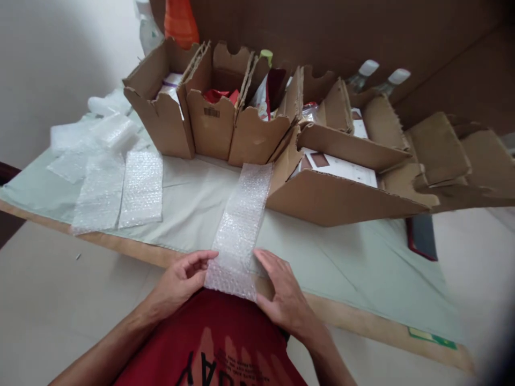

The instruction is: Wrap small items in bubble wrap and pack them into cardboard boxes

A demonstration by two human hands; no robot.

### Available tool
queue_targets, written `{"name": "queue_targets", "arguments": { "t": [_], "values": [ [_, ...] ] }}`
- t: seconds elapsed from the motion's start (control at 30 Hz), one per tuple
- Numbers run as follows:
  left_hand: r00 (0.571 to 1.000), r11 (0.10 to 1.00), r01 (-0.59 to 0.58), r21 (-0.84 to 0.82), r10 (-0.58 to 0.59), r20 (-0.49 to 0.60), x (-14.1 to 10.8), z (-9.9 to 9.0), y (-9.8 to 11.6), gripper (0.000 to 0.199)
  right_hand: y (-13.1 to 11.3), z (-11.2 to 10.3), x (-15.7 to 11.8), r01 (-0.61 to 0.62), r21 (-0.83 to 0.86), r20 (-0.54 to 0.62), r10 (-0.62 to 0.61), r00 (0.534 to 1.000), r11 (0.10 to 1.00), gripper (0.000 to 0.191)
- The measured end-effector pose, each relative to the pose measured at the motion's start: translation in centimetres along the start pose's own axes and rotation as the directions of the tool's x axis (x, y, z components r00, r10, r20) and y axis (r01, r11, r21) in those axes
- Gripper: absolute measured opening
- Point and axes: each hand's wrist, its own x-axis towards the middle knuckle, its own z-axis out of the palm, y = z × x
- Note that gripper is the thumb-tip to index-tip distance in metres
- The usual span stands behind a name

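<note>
A long strip of bubble wrap (242, 220) lies on the pale green cloth, its near end folded over at the table's front edge. At the left side of that folded end, my left hand (183, 276) holds the edge between thumb and fingers. My right hand (281, 289) is at the opposite side, thumb against the lower right corner and fingers spread apart along the edge. Whether the right fingers grip the wrap is hard to make out; they look open.
Cardboard bins (211, 124) with packets stand along the back, and another bin (341, 201) holding a white box lies at the right. More bubble wrap (141, 187) is at the left. A dark flat object (422, 237) lies far right.
</note>
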Motion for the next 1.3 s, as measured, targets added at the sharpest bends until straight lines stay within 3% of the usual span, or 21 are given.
{"name": "queue_targets", "arguments": {
  "t": [0.1, 0.2, 0.27, 0.33, 0.43, 0.53, 0.6, 0.67, 0.77, 0.9, 0.97, 1.03, 1.13, 1.2, 1.3],
  "values": [
    [0.957, 0.918, -0.249, 0.309, 0.281, -0.066, 0.3, 0.8, 0.4, 0.017, -1.6, 2.9, 0.2, -0.201, 0.302, -0.098, 0.24, 0.966, 0.932, 0.028],
    [0.869, 0.773, -0.391, 0.5, 0.489, -0.078, 0.1, 1.2, 0.7, 0.016, -2.4, 4.0, 0.9, -0.339, 0.507, -0.015, 0.401, 0.916, 0.792, 0.016],
    [0.897, 0.785, -0.345, 0.515, 0.437, -0.066, 0.0, 1.1, 0.7, 0.019, -2.5, 4.1, 1.0, -0.395, 0.56, 0.032, 0.457, 0.889, 0.728, 0.017],
    [0.959, 0.843, -0.208, 0.497, 0.276, -0.067, 0.1, 1.0, 0.6, 0.025, -2.3, 4.2, 1.0, -0.444, 0.567, 0.054, 0.506, 0.861, 0.694, 0.025],
    [0.989, 0.877, -0.018, 0.481, 0.087, -0.123, 0.8, 0.7, 0.0, 0.03, -1.9, 4.3, 0.7, -0.47, 0.512, 0.015, 0.539, 0.842, 0.719, 0.039],
    [0.984, 0.873, 0.023, 0.487, 0.068, -0.168, 1.4, 0.6, -0.5, 0.031, -1.8, 4.0, 0.0, -0.401, 0.374, -0.208, 0.497, 0.843, 0.836, 0.041],
    [0.982, 0.871, 0.013, 0.49, 0.081, -0.17, 1.6, 0.6, -0.6, 0.041, -2.0, 3.5, -0.7, -0.294, 0.226, -0.389, 0.363, 0.847, 0.929, 0.035],
    [0.983, 0.861, -0.004, 0.509, 0.098, -0.158, 1.7, 0.6, -0.6, 0.05, -2.5, 3.2, -1.2, -0.162, 0.078, -0.461, 0.18, 0.869, 0.984, 0.03],
    [0.982, 0.827, -0.022, 0.562, 0.124, -0.144, 1.8, 0.6, -0.7, 0.05, -3.1, 3.7, -1.3, -0.003, -0.033, -0.333, -0.008, 0.943, 0.999, 0.028],
    [0.968, 0.73, -0.1, 0.676, 0.23, -0.105, 1.0, 0.2, -0.9, 0.04, -3.1, 5.3, -0.2, 0.047, -0.065, -0.196, -0.059, 0.979, 0.997, 0.023],
    [0.927, 0.612, -0.215, 0.761, 0.374, -0.039, 0.2, -0.1, -0.7, 0.033, -2.8, 5.5, 0.3, 0.037, -0.031, -0.196, -0.043, 0.98, 0.999, 0.022],
    [0.852, 0.454, -0.37, 0.81, 0.514, 0.1, -0.6, -0.3, -0.3, 0.031, -2.5, 5.2, 0.8, 0.037, 0.016, -0.191, -0.033, 0.981, 0.999, 0.023],
    [0.75, 0.271, -0.555, 0.786, 0.572, 0.332, -0.9, -0.3, 0.1, 0.04, -2.1, 4.6, 1.3, 0.045, 0.07, -0.166, -0.033, 0.986, 0.997, 0.023],
    [0.724, 0.222, -0.584, 0.781, 0.578, 0.377, -0.4, -0.2, -0.1, 0.039, -1.9, 4.5, 1.6, 0.034, 0.107, -0.16, -0.017, 0.987, 0.994, 0.022],
    [0.734, 0.247, -0.539, 0.805, 0.606, 0.306, 1.1, -0.1, -0.6, 0.025, -1.6, 4.7, 2.0, -0.018, 0.162, -0.188, 0.048, 0.981, 0.987, 0.023]
  ]
}}
